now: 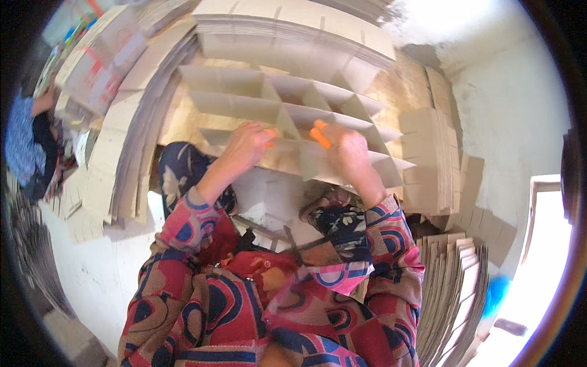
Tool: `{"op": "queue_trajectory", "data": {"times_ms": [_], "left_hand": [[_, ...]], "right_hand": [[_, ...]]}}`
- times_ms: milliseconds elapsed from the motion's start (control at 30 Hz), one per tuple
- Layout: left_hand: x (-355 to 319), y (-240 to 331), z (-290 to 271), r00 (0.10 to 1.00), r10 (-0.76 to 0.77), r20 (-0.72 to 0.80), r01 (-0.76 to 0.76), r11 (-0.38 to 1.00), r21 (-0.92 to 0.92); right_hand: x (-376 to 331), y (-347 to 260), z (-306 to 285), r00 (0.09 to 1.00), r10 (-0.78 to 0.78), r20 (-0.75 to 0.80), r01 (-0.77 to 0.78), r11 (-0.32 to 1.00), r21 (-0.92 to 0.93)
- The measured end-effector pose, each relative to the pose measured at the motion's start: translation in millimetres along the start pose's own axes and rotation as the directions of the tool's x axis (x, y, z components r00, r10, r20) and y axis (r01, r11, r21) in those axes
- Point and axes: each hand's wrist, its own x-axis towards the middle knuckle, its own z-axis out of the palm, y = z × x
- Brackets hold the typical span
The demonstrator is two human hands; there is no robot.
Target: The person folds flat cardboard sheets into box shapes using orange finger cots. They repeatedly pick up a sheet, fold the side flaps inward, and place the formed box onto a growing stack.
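A grid of grey cardboard dividers (235,105), made of slotted strips crossing one another, stands in front of me. My left hand (246,148) is closed at the near left of the grid, its fingertips pinching the top of a cardboard strip. Orange covers (269,138) sit on its fingertips. At the near right, my right hand (350,151) is curled against the grid, with orange covers (320,134) on its finger and thumb. Its hold on a strip is partly hidden by the hand and softened by blur.
Slotted cardboard sheets (299,24) are stacked behind the grid. More stacks stand at the left (119,144) and right (428,159); upright sheets (449,293) lean at the lower right. A cardboard box (101,64) is at the far left, near another person (27,140).
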Motion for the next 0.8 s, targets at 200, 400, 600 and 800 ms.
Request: {"op": "queue_trajectory", "data": {"times_ms": [200, 400, 600, 800], "left_hand": [[-0.7, 13.0, -19.3, 0.999, 0.005, -0.037, -0.004, 0.999, 0.037], [-3.4, 13.2, -24.5, 0.999, -0.012, -0.038, 0.016, 0.994, 0.106], [-6.6, 6.5, -25.7, 1.000, -0.021, -0.014, 0.023, 0.987, 0.158], [-10.2, 1.3, -27.1, 1.000, -0.022, -0.018, 0.024, 0.986, 0.167]], "right_hand": [[-86.2, 142.7, -45.8, 0.848, 0.224, -0.481, -0.430, 0.821, -0.376], [-178.7, 206.3, -61.3, 0.657, 0.616, -0.434, -0.718, 0.334, -0.611], [-207.9, 263.3, -66.8, 0.683, 0.632, -0.366, -0.709, 0.454, -0.540], [-201.2, 249.9, -87.1, 0.574, 0.669, -0.472, -0.819, 0.464, -0.338]]}}
